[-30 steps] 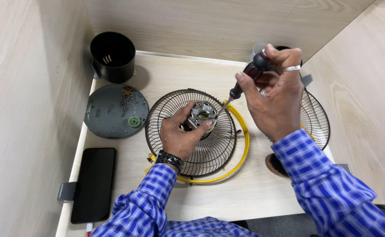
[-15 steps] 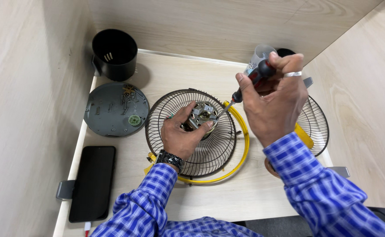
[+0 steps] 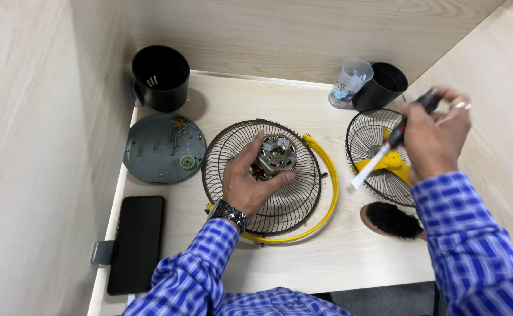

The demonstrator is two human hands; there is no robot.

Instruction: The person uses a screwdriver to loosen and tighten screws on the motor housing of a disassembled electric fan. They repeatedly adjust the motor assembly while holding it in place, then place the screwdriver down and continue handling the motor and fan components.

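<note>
Behind the left hand (image 3: 246, 186), gray disc (image 3: 163, 149).

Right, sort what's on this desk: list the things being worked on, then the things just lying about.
In hand:
left hand on the motor
dark wire grille with yellow ring
right hand holding the screwdriver

Lying about:
phone
grey round plate
black cup
clear cup
brush

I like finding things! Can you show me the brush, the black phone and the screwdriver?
brush (image 3: 392, 220), head view, on its dark bristles.
black phone (image 3: 137, 240), head view, middle of its screen.
screwdriver (image 3: 379, 157), head view, on its shaft below the right hand (image 3: 438, 137).
</note>
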